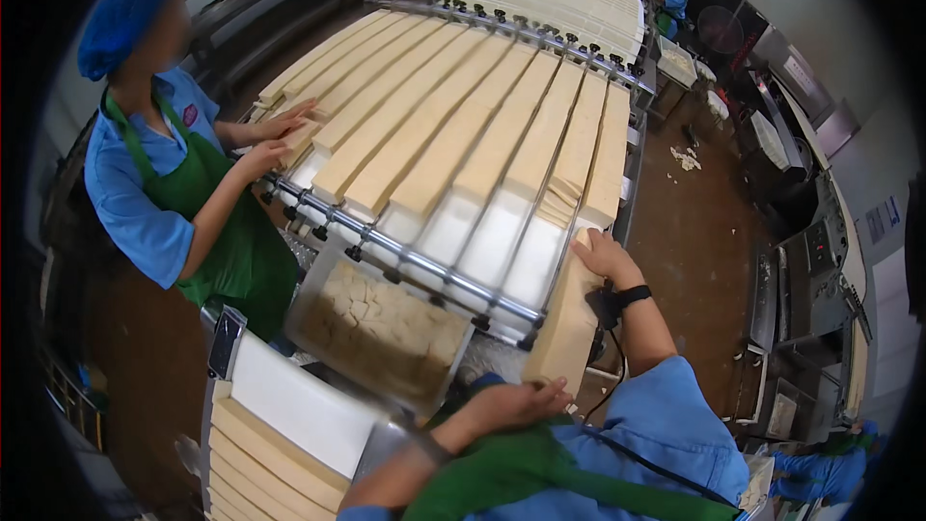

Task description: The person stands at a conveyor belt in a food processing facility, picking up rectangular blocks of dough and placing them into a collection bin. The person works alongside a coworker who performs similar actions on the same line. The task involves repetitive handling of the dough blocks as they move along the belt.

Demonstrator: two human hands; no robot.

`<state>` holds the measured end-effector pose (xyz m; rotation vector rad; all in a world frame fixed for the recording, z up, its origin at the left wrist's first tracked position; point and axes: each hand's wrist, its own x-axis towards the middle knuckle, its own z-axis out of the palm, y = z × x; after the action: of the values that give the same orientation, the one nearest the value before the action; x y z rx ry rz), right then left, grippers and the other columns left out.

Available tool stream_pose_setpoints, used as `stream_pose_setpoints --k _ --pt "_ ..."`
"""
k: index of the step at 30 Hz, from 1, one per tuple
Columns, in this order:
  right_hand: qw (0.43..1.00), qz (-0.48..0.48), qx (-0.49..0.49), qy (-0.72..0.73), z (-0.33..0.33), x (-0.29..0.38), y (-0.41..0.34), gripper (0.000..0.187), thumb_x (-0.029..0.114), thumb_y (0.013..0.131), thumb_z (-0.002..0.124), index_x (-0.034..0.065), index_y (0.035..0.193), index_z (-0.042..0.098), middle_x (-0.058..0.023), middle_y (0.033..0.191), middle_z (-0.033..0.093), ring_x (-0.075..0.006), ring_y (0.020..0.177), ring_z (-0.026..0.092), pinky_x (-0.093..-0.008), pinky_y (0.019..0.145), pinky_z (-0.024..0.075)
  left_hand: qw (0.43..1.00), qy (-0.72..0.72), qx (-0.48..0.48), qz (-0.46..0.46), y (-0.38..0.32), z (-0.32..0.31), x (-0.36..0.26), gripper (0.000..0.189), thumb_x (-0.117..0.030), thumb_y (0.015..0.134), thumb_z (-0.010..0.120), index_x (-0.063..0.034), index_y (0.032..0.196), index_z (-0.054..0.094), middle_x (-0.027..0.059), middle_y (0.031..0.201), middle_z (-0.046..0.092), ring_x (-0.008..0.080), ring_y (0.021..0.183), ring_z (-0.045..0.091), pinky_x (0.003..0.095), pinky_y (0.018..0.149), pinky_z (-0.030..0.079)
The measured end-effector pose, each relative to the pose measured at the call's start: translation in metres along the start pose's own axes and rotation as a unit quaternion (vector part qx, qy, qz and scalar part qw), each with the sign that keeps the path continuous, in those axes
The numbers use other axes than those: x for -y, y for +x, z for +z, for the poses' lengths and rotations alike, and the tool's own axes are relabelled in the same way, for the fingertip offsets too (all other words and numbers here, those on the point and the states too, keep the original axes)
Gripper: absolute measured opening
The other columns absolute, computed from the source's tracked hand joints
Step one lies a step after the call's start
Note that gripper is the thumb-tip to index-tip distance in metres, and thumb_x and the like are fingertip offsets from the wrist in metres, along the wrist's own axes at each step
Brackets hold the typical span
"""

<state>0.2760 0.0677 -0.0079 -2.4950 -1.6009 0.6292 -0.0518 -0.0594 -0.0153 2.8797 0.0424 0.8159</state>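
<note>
A long pale block of firm food, like tofu or dough [568, 322], lies lengthwise between my hands at the near right corner of the conveyor. My right hand [608, 258] grips its far end, thumb on top. Below its near end is my left hand [532, 405], palm turned up; part of its grip is hidden by the block. Rows of similar long blocks [452, 137] rest on the white conveyor belt [463, 228], split by thin metal guide rods. By the right-hand row, several thin slices [558, 206] lie stacked.
Under the conveyor's front metal bar [427, 268] stands a plastic bin [304, 304] of broken pale pieces. A second white belt [289, 405] with blocks runs at lower left. A co-worker in a green apron [239, 260] touches blocks on the left. Scraps [686, 158] litter the brown floor.
</note>
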Motion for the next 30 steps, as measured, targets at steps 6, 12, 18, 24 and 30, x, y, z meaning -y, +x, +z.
stream_pose_setpoints --k 6,12,18,24,30 --pt "0.990 -0.024 -0.113 -0.080 -0.008 0.009 -0.002 0.073 0.053 0.088 0.051 0.0079 0.143 0.035 -0.0176 0.153 0.025 -0.0422 0.140 0.020 -0.0558 0.111 0.0202 0.986 -0.110 0.060 -0.106 0.033 -0.008 0.023 0.049 -0.011 0.088 0.051 -0.0139 0.136 0.046 0.0148 0.131 0.052 0.0242 0.081 0.067 0.0343 0.058 0.055" --pt "0.990 -0.084 -0.095 -0.056 0.011 -0.010 0.014 0.078 0.051 0.089 0.050 0.0073 0.149 0.025 -0.0158 0.155 0.020 -0.0409 0.143 0.012 -0.0579 0.113 0.0138 0.956 -0.191 0.187 -0.118 0.037 0.033 0.040 0.042 -0.018 0.093 0.044 -0.0169 0.136 0.043 0.0190 0.127 0.052 0.0345 0.078 0.065 0.0410 0.072 0.055" --pt "0.974 -0.189 -0.122 -0.027 -0.002 -0.025 -0.002 0.075 0.053 0.090 0.051 0.0029 0.143 0.033 -0.0235 0.149 0.027 -0.0425 0.139 0.022 -0.0571 0.111 0.0182 0.909 -0.222 0.316 -0.157 0.088 -0.015 0.046 0.021 -0.023 0.093 0.048 -0.0130 0.110 0.054 0.0100 0.107 0.060 0.0295 0.075 0.065 0.0405 0.063 0.055" --pt "0.841 -0.523 -0.071 0.120 0.016 -0.036 -0.100 0.068 0.048 0.084 0.058 0.0068 0.136 0.042 -0.0222 0.140 0.040 -0.0389 0.126 0.041 -0.0519 0.098 0.0307 0.950 -0.223 0.156 -0.150 0.062 0.018 0.043 0.027 -0.034 0.094 0.046 -0.0102 0.107 0.052 0.0167 0.067 0.063 0.0367 0.061 0.063 0.0474 0.056 0.051" --pt "0.796 -0.544 -0.225 0.142 0.070 -0.027 -0.136 0.058 0.040 0.075 0.070 0.0169 0.124 0.051 -0.0195 0.127 0.047 -0.0357 0.114 0.049 -0.0508 0.091 0.0322 0.967 -0.125 0.207 -0.076 0.058 -0.001 0.047 0.027 -0.033 0.092 0.050 -0.0111 0.107 0.052 0.0164 0.094 0.066 0.0326 0.074 0.066 0.0450 0.060 0.052"
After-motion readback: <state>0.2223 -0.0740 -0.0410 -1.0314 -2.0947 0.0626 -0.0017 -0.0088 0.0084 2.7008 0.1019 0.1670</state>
